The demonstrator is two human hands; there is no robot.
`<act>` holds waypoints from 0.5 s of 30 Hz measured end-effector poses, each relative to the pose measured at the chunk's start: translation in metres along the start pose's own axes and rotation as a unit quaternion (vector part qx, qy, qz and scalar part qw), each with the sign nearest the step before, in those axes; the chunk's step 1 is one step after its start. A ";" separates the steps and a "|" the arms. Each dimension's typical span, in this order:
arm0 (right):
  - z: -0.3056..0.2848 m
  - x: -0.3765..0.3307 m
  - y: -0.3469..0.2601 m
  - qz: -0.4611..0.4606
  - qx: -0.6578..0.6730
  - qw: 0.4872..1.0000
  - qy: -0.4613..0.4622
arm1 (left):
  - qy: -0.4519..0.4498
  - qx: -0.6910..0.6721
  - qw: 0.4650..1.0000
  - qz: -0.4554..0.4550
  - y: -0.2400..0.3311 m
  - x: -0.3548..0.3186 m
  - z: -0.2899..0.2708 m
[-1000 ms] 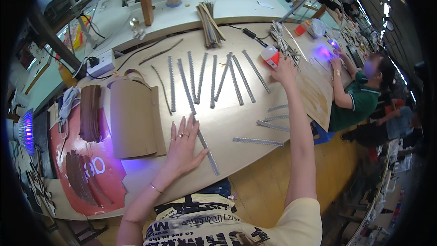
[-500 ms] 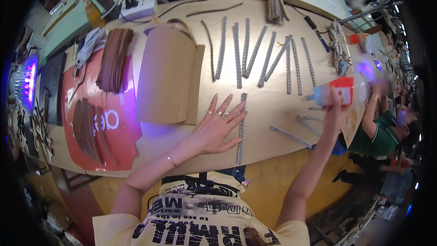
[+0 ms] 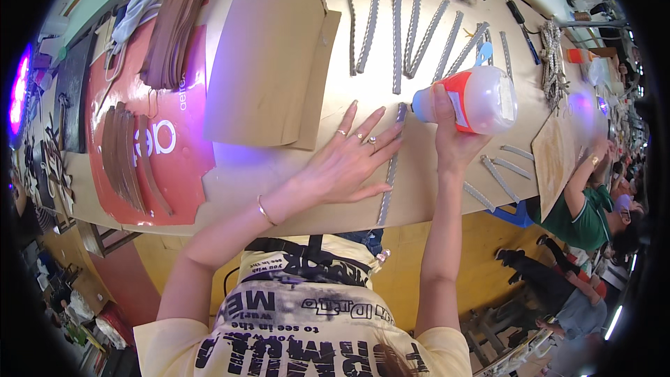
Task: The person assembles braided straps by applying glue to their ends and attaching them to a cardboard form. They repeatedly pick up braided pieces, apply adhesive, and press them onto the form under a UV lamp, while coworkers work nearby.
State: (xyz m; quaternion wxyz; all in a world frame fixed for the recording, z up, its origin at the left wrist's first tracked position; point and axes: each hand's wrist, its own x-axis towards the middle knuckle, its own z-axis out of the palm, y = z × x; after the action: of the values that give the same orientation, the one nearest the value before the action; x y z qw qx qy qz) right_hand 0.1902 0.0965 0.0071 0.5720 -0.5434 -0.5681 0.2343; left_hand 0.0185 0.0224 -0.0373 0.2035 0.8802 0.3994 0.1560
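My left hand [image 3: 349,162] lies flat on the table with its fingers spread. Its fingertips and thumb tip touch a narrow grey braided strip [image 3: 388,192] that runs toward the table's front edge. In my right hand [image 3: 452,132] is a translucent squeeze bottle [image 3: 497,101] with a red and white label, held tilted on its side. The bottle's dark nozzle tip points left, close to the far end of that strip. Several more grey braided strips [image 3: 397,38] are laid out behind, and several short ones [image 3: 499,178] lie to the right of my right forearm.
A curved brown cardboard piece [image 3: 262,63] stands left of my left hand. Beyond it lie a red sheet [image 3: 185,185], brown strip bundles [image 3: 174,35] and a white cord [image 3: 139,7]. A dark pen-like tool [image 3: 523,31] and a braided bundle [image 3: 553,63] are at right, near a person in green [image 3: 576,213].
My right hand has brought the bottle left, over to the strip's far end. My left hand stays spread by the same strip. The view has shifted, so the table appears higher.
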 end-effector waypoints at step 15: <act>0.004 0.002 0.014 -0.078 -0.007 0.997 -0.011 | 0.005 -0.007 1.000 0.003 -0.001 0.000 0.001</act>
State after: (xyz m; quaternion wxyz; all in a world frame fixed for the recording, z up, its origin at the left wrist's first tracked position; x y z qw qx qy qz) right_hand 0.1923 0.1036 -0.0052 0.5785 -0.4990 -0.6165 0.1906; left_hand 0.0180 0.0230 -0.0383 0.2070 0.8789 0.3972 0.1640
